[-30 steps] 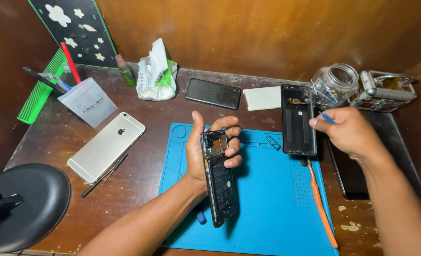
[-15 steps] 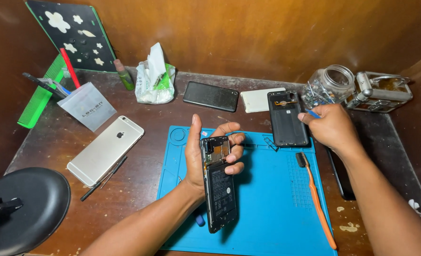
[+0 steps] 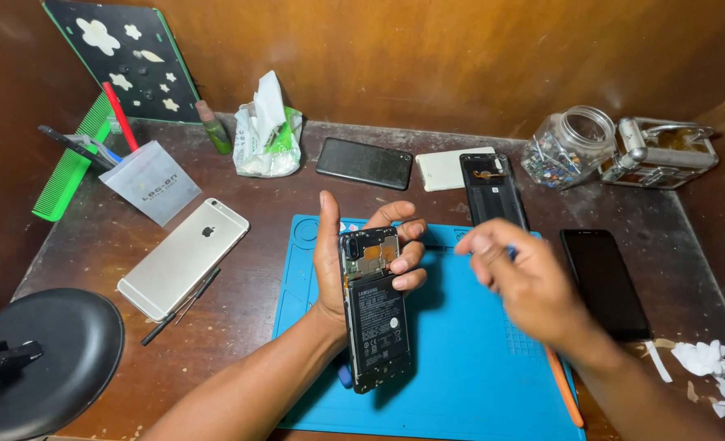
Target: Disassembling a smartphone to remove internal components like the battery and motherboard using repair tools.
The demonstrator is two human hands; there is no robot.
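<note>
Brown counter (image 3: 117, 237) under me, blue mat (image 3: 452, 359) at centre. My left hand (image 3: 350, 261) grips the opened phone (image 3: 374, 306) upright above the mat, battery facing me. My blurred right hand (image 3: 526, 282), fingers bunched, pinches a small blue tool (image 3: 511, 252) just beside it; bare mat lies below.

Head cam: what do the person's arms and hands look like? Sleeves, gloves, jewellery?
Both arms are bare from forearm to fingers: no sleeves in view, no gloves. The left hand shows no ring, watch or wristband, and its nails are short. The right hand is motion-blurred; no glove or band shows on it or its wrist, but finer detail such as rings cannot be told. No cables or markings on either arm.
</note>
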